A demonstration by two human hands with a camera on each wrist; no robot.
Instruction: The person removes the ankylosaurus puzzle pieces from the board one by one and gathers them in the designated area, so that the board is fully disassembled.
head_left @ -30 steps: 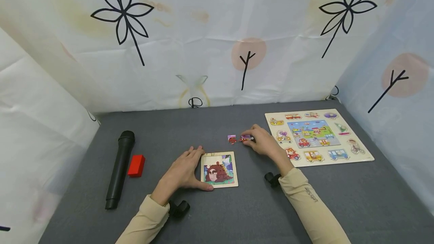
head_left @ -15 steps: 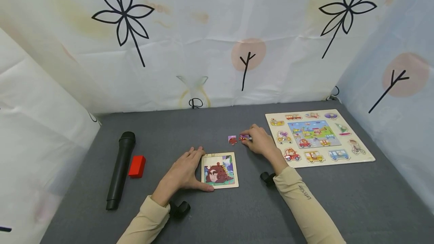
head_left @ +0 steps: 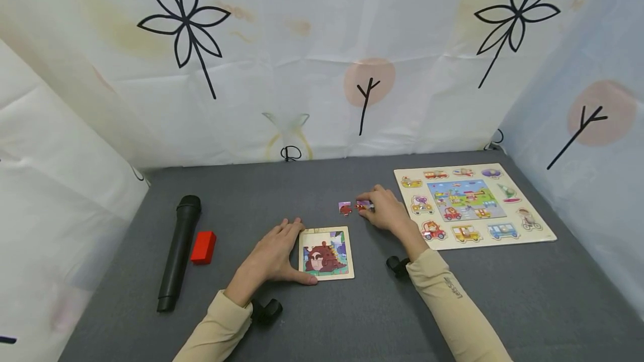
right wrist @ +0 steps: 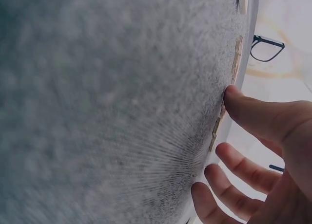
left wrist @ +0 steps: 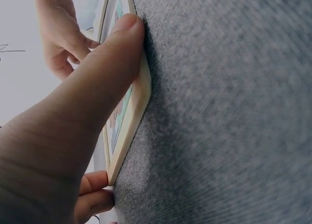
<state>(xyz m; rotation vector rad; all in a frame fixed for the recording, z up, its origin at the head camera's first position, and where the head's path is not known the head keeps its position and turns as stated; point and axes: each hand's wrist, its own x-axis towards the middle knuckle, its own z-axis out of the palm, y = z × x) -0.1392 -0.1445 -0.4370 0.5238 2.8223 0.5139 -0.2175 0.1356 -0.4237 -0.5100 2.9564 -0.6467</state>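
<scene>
A small wooden-framed jigsaw puzzle (head_left: 326, 257) with a brown animal picture lies flat on the table; a pale gap shows at its upper left. My left hand (head_left: 274, 253) holds it by the left side, thumb at the near edge and fingers at the far left corner. Beyond it, my right hand (head_left: 386, 211) has thumb and index finger at opposite ends of a purple-and-red puzzle piece (head_left: 363, 205), partly hidden by the fingers. The piece lies on the table. A second puzzle piece (head_left: 344, 208) lies just to its left, apart from it.
A large wooden vehicle puzzle board (head_left: 523, 232) lies at the right, close to my right forearm. On the left are a black microphone (head_left: 179, 253) and a red block (head_left: 203, 247). Patterned white cloth (head_left: 312, 71) walls in the back and sides of the grey table (head_left: 347, 328).
My right hand has shifted slightly left with the puzzle piece, closer to the second piece, then stayed there. The left hand and framed puzzle hold their place.
</scene>
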